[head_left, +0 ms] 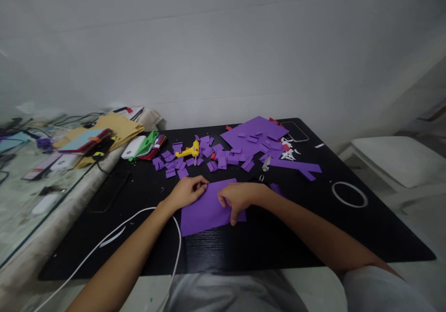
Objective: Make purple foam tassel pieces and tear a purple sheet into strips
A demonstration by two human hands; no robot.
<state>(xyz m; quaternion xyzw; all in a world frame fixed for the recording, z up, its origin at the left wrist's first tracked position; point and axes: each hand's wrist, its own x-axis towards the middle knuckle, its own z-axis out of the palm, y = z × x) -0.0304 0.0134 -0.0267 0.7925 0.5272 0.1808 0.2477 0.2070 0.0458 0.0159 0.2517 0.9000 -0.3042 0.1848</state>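
A purple sheet of paper or foam (204,217) lies on the black table in front of me. My left hand (188,192) rests on its upper left edge, with the fingers bent and the thumb close to the fingertips. On the right part of the sheet is my right hand (240,197), fingers curled under and thumb pointing down near the lower edge. What its fingertips press is partly hidden by the hand. Beyond the hands, a yellow glue gun (189,151) lies among small folded purple pieces (170,165). Scissors (265,164) are behind my right hand.
A larger purple sheet (256,128), purple strips (299,165) and white scraps (288,152) lie farther back. A tape-like ring (349,194) is at right. Green and red bundles (149,146) stand left. A white cable (114,230) crosses the left front. A white stool (386,156) stands right.
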